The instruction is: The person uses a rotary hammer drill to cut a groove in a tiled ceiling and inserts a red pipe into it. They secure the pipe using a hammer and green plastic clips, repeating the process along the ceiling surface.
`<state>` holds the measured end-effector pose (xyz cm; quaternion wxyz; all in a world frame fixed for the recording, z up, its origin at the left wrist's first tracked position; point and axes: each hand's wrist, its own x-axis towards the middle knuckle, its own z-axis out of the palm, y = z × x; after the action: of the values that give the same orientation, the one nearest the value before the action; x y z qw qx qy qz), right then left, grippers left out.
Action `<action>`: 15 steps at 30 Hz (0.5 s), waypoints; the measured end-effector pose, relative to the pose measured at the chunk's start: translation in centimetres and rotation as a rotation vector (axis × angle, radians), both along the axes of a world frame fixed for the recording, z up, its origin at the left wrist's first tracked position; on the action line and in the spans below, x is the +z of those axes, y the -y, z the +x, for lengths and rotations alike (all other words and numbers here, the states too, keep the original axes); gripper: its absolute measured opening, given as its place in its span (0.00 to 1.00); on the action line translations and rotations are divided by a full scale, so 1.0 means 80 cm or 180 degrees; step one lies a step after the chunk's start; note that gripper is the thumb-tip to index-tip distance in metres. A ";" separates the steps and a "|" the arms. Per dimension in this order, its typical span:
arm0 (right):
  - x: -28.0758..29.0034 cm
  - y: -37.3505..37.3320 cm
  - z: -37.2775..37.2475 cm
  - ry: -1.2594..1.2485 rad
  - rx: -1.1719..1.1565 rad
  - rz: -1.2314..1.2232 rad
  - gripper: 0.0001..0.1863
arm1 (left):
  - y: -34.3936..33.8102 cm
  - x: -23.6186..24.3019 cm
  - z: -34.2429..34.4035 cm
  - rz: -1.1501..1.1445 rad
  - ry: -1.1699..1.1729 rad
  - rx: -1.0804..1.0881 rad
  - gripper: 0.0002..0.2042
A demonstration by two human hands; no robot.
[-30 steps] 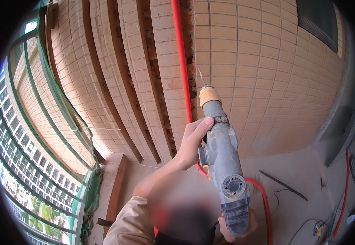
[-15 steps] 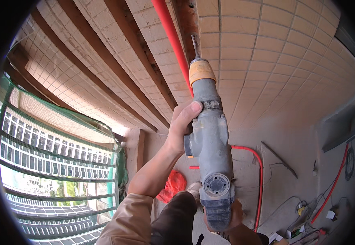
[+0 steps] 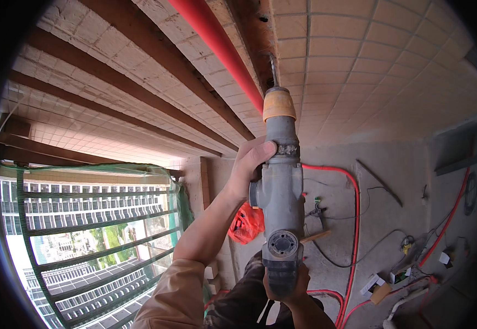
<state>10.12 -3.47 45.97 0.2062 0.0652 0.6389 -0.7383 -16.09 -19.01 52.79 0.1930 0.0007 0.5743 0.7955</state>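
Observation:
A grey rotary hammer drill (image 3: 282,186) with a yellow collar points up and away from me. My left hand (image 3: 249,164) wraps round its barrel just behind the collar, thumb on top. At the rear, my right hand (image 3: 299,282) closes round the handle, mostly hidden by the dark end of the tool. The drill bit (image 3: 273,70) reaches to the exposed brown channel (image 3: 252,33) beside the beige tiled wall (image 3: 337,49); whether its tip touches the wall I cannot tell. A thick red pipe (image 3: 216,41) runs in the wall, left of the bit.
Several brown grooves (image 3: 134,41) cut across the tiled wall. On the left are a barred window (image 3: 101,219) and green netting. The concrete floor holds a red plastic bag (image 3: 247,223), a red conduit (image 3: 356,230), black cables (image 3: 337,263) and a dark rod (image 3: 379,182).
The view has shifted, showing more floor at the lower right. The drill's front has moved lower and slightly right in the picture. Both hands keep their grip.

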 end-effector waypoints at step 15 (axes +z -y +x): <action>0.058 0.038 -0.035 -0.1355 -0.0498 0.0656 0.29 | 0.019 0.000 -0.022 0.0579 0.0509 -0.0137 0.37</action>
<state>7.30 -6.53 50.64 0.0013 -0.0219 0.7328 -0.6801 -17.85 -20.51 52.81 0.2544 -0.0330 0.4824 0.8375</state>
